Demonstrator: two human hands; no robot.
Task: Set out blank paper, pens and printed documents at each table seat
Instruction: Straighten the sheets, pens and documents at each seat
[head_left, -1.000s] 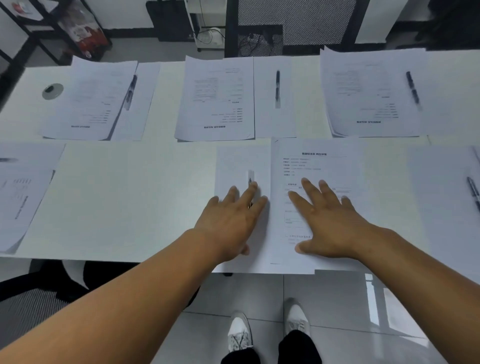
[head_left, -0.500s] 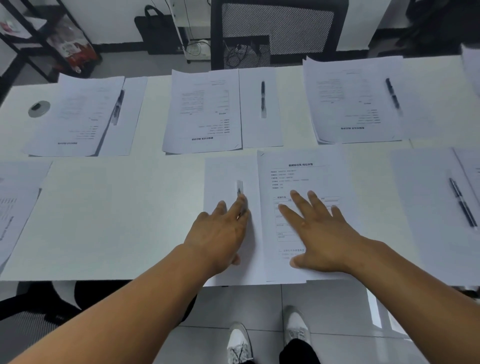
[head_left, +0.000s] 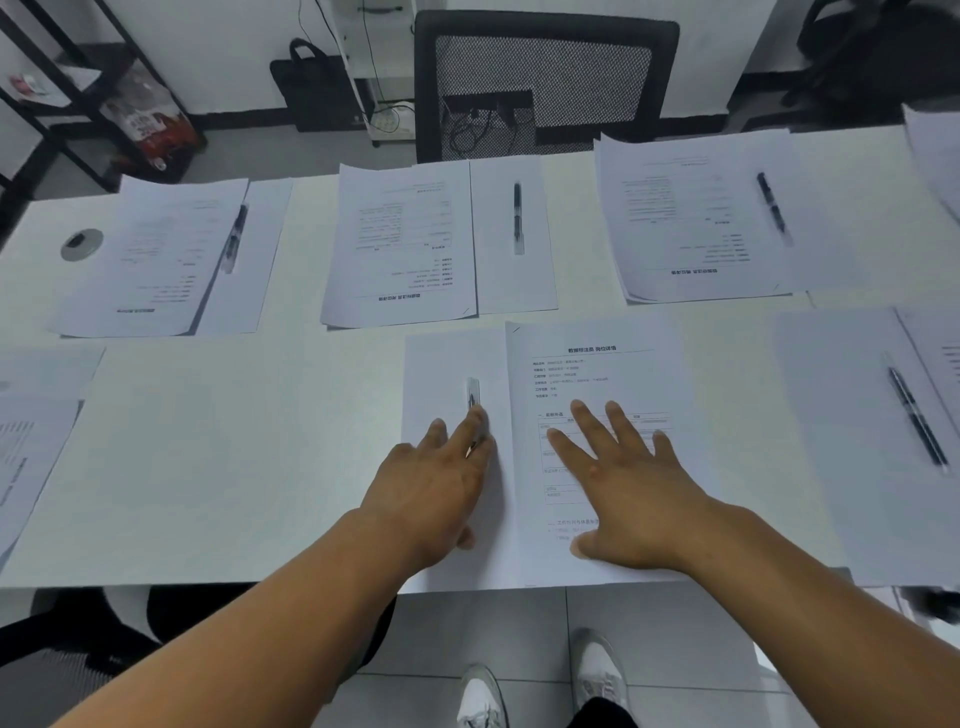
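At the near middle seat a blank sheet (head_left: 447, 364) lies beside a printed document (head_left: 597, 364) on the white table (head_left: 234, 457). My left hand (head_left: 436, 483) rests flat on the blank sheet, its fingers spread over a pen (head_left: 474, 392) whose far end sticks out past the fingertips. Fingers apart, my right hand (head_left: 623, 493) lies palm down on the printed document. Neither hand grips anything.
Three sets of document, blank sheet and pen lie along the far row, one of them a middle set (head_left: 415, 244). A further set with a pen (head_left: 914, 421) lies at near right, and papers (head_left: 31, 447) lie at near left. A mesh chair (head_left: 540, 78) stands beyond the table.
Both hands stay flat on the same sheets. My view has tilted, so the table sits lower in the frame and more of the far chair shows.
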